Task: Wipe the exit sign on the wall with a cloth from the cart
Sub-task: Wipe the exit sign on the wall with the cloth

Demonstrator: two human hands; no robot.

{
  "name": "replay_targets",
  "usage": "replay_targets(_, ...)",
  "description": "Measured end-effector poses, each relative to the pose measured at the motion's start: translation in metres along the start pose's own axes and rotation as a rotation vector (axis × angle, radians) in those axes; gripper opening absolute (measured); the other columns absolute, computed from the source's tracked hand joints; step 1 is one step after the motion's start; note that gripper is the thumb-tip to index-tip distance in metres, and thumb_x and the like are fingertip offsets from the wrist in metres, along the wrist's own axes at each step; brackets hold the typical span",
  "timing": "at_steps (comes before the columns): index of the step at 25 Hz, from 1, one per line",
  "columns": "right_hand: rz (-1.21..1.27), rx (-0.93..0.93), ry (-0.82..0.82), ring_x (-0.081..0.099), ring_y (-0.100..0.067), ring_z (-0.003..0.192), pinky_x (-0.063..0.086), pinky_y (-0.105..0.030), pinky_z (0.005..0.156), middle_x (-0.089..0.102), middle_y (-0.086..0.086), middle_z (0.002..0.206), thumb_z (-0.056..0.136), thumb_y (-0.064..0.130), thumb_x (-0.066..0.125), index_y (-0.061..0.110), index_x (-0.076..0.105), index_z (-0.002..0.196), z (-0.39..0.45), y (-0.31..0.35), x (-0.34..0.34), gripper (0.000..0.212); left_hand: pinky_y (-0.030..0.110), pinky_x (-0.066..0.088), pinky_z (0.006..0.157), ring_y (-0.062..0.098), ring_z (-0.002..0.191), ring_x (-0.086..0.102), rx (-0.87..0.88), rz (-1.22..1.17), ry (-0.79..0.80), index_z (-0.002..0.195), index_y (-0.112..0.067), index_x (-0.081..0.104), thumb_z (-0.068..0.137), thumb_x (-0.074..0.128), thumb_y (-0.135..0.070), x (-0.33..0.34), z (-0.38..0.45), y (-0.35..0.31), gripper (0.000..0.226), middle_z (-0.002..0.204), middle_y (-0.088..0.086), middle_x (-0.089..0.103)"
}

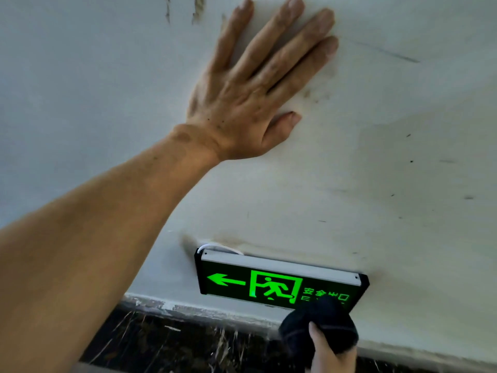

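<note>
The cloth [320,327] was already in the right hand [332,351], so getting it from the cart looked done. No cart was in view. The right hand was closed around the dark cloth, bunched into a ball. The top of the cloth was touching the lower right corner of the sign [279,285], over the end of the small letters there. It looked like the wiping was just starting or going on at that corner. I could not tell how much of the sign was clean. The arrow, the running man and the top gray strip were uncovered, and they probably needed a wipe too.

The left hand [250,95] was flat on the wall [403,157], well above the sign. Its fingers were spread and it held nothing. It seemed to be propping the person up while they bent down.

The sign sat low on the wall, near the floor [166,343]. It glowed green on black. A thin white wire [215,246] curved out behind its top left corner.

The wall was white but dirty. It had dark specks, gray streaks and a brownish smudge just above the sign. Paint was peeling near the top left. A chipped pale strip ran along the bottom of the wall. The floor was dark with light scratchy lines.
</note>
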State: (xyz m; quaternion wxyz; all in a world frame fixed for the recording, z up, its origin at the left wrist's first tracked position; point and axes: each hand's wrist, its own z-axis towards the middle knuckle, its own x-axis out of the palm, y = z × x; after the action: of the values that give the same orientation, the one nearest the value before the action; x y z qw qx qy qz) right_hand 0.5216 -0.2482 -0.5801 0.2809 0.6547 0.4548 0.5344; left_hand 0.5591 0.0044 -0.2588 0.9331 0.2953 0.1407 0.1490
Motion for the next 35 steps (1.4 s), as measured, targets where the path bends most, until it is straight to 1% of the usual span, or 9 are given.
replay_targets(2,-0.063,-0.080,0.028,0.044,-0.030,0.026,0.038,-0.022,0.036,0.053,-0.042,0.052,0.087,-0.011,0.036,-0.027,0.046,0.086,-0.001,0.027,0.000,0.019,0.063,0.023,0.116,0.036,0.145,0.033,0.001,0.025,-0.006,0.155,-0.013,0.033,0.096,0.042,-0.048,0.000,0.000,-0.001,0.069,0.157,0.008,0.034)
replay_targets(4,-0.128,-0.241,-0.216,0.039,-0.022,0.026,0.034,-0.024,0.041,0.051,-0.038,0.048,0.080,-0.006,0.044,-0.010,0.057,0.071,0.001,0.044,0.003,0.016,0.063,0.023,0.116,0.035,0.145,0.033,-0.001,0.029,-0.009,0.155,-0.014,0.032,0.097,0.040,-0.048,0.000,0.001,-0.002,0.068,0.157,0.008,0.033)
replay_targets(8,-0.046,-0.311,-0.544,0.054,-0.020,0.035,0.039,-0.022,0.035,0.062,-0.023,0.075,0.083,0.008,0.066,0.028,0.056,0.094,-0.002,0.043,0.025,0.025,0.063,0.023,0.117,0.036,0.145,0.034,-0.007,0.031,-0.003,0.155,-0.014,0.034,0.098,0.038,-0.048,0.003,0.000,-0.001,0.067,0.157,0.008,0.035)
replay_targets(10,0.038,-0.260,-0.647,0.060,0.001,0.048,0.046,-0.023,0.046,0.062,0.003,0.083,0.085,0.027,0.066,0.033,0.057,0.109,0.004,0.041,0.027,0.026,0.063,0.022,0.117,0.036,0.145,0.034,-0.001,0.039,0.000,0.155,-0.014,0.033,0.097,0.039,-0.049,0.005,0.000,0.000,0.068,0.157,0.008,0.035)
replay_targets(12,0.063,-0.253,-0.662,0.065,-0.010,0.075,0.049,-0.029,0.065,0.063,0.001,0.094,0.086,0.028,0.063,0.038,0.058,0.099,0.004,0.039,0.031,0.017,0.064,0.023,0.116,0.035,0.145,0.033,0.007,0.038,-0.003,0.155,-0.015,0.033,0.096,0.041,-0.049,0.005,0.001,-0.001,0.069,0.157,0.008,0.034)
replay_targets(18,-0.114,-0.254,-0.499,0.061,-0.055,0.090,0.051,-0.056,0.073,0.063,-0.026,0.107,0.079,0.003,0.072,0.048,0.061,0.082,-0.001,0.021,0.043,0.047,0.066,0.026,0.114,0.036,0.143,0.034,-0.001,0.041,-0.005,0.154,-0.013,0.036,0.098,0.042,-0.047,0.003,0.001,0.000,0.066,0.156,0.010,0.040)
replay_targets(23,-0.293,-0.190,-0.386,0.065,-0.038,0.093,0.053,-0.064,0.085,0.062,-0.008,0.107,0.071,0.008,0.079,0.052,0.064,0.080,-0.015,0.003,0.068,0.047,0.066,0.028,0.113,0.036,0.142,0.036,-0.001,0.036,-0.005,0.152,-0.012,0.040,0.099,0.041,-0.047,0.002,0.002,-0.002,0.063,0.153,0.012,0.048)
replay_targets(28,-0.412,-0.131,-0.251,0.060,-0.009,0.085,0.049,-0.038,0.079,0.053,0.014,0.097,0.069,0.009,0.081,0.048,0.064,0.074,-0.028,-0.012,0.096,0.043,0.065,0.026,0.114,0.037,0.142,0.037,0.000,0.027,-0.013,0.152,-0.012,0.040,0.098,0.041,-0.047,0.003,0.002,-0.003,0.064,0.153,0.012,0.047)
replay_targets(35,-0.541,-0.120,-0.080,0.058,-0.005,0.078,0.047,-0.024,0.071,0.054,0.013,0.090,0.071,0.007,0.080,0.046,0.058,0.071,-0.052,-0.037,0.150,0.045,0.064,0.026,0.114,0.037,0.141,0.040,-0.007,0.012,-0.004,0.151,-0.012,0.041,0.095,0.043,-0.046,-0.001,0.002,-0.004,0.065,0.153,0.012,0.049)
